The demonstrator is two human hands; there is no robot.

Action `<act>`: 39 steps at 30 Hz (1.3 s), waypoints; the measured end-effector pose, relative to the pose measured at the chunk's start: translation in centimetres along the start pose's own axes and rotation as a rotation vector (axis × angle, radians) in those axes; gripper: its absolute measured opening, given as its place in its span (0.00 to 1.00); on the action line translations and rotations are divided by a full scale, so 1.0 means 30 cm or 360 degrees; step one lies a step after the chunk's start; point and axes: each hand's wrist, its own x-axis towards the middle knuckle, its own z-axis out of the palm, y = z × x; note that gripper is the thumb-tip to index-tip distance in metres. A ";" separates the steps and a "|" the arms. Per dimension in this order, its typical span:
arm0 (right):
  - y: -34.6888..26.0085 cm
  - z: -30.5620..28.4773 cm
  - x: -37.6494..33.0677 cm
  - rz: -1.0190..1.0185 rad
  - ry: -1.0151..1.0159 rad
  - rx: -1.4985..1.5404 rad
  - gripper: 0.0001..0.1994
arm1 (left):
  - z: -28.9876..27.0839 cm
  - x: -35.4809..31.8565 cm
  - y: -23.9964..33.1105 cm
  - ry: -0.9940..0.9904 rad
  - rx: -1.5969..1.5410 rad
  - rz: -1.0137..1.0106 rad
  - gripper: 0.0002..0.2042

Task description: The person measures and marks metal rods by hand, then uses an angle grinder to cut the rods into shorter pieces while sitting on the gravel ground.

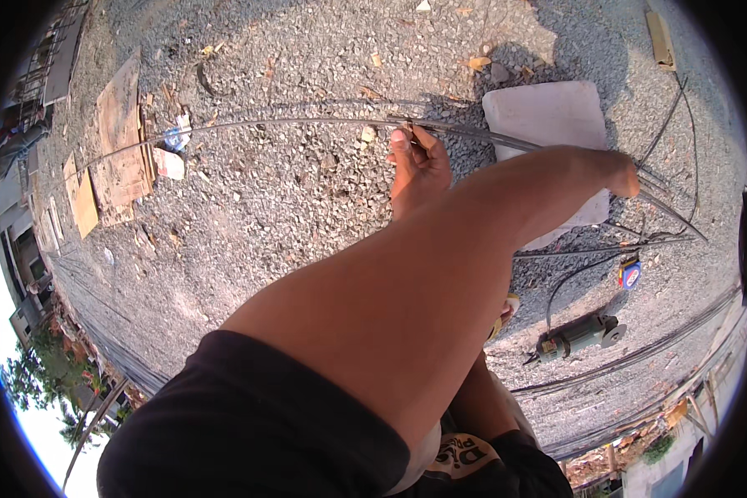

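Gravel ground carries a pale concrete slab, cardboard sheets and an angle grinder. Forearm blocks the centre of the view. Left hand clamped on a long thin steel rod. Right hand at the same rod; its grip cannot be told.

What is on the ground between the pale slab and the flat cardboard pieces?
In the head view, gravel fills the stretch between slab and cardboard; the long steel rod arcs over it, held in one hand.
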 end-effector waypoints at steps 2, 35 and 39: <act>0.002 0.003 0.008 0.0014 0.0009 -0.0064 0.20 | 0.010 -0.008 0.004 0.0095 -0.0048 -0.0004 0.09; -0.028 0.039 -0.055 0.0038 -0.0037 -0.0193 0.22 | 0.036 0.024 -0.047 0.0162 -0.0439 -0.0287 0.11; -0.044 -0.016 0.006 0.0070 0.0096 -0.0302 0.21 | 0.060 0.107 0.008 0.0059 -0.0251 -0.0044 0.11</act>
